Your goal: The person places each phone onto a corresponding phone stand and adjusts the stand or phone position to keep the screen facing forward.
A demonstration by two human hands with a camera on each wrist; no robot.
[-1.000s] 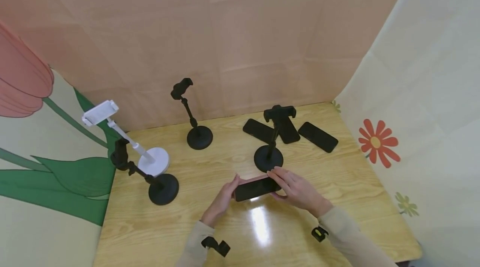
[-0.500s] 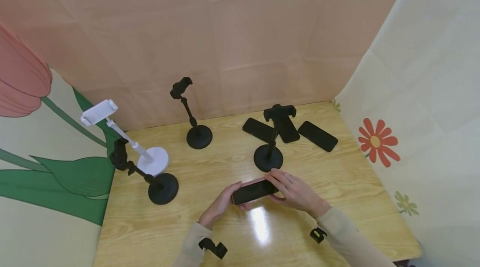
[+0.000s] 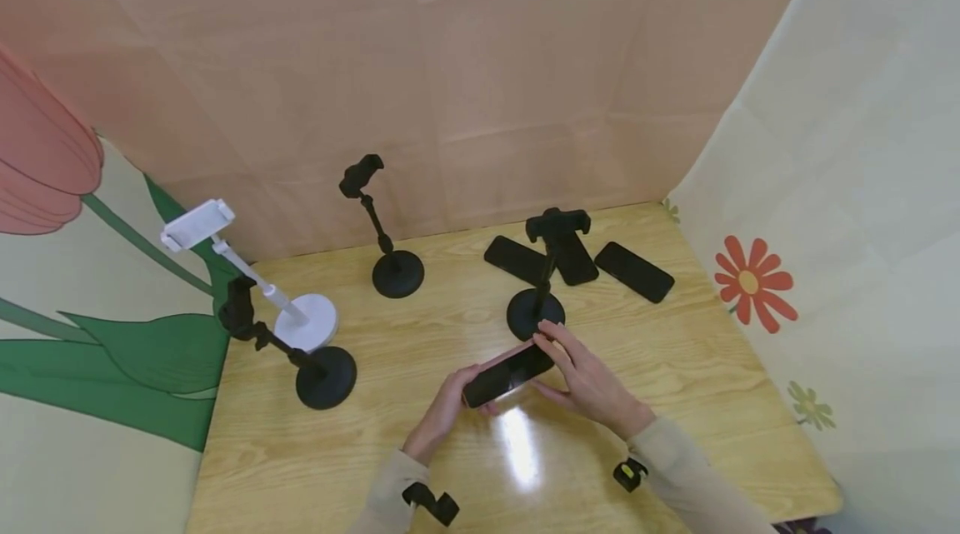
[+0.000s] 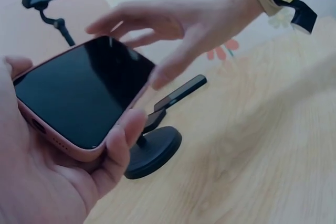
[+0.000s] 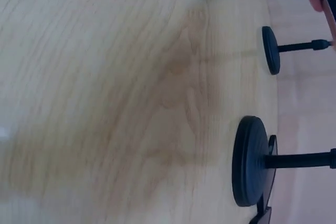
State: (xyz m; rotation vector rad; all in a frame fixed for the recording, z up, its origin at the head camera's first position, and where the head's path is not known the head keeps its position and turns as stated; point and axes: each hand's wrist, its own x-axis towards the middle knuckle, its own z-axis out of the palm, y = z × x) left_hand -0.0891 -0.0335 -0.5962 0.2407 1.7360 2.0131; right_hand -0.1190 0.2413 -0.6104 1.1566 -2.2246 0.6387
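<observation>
My left hand grips a smartphone in a pink case. In the left wrist view the dark screen of the smartphone faces up, with left fingers and thumb along both long edges. My right hand is at the far right end of it, its fingers spread and fairly straight. Its thumb is by the phone's corner; whether it touches cannot be told. Just beyond the hands stands a black phone stand. In the right wrist view only the phone's edge and a few left fingertips show.
Three dark phones lie behind that stand, such as the right-hand phone. To the left are a white phone stand, a front black stand and a back black stand. All are on a wooden table before a curtain.
The phone has tilted, its right end swinging up and away. My right hand has loosened from that end, its thumb and fingers spreading apart. The stands and other phones have not moved.
</observation>
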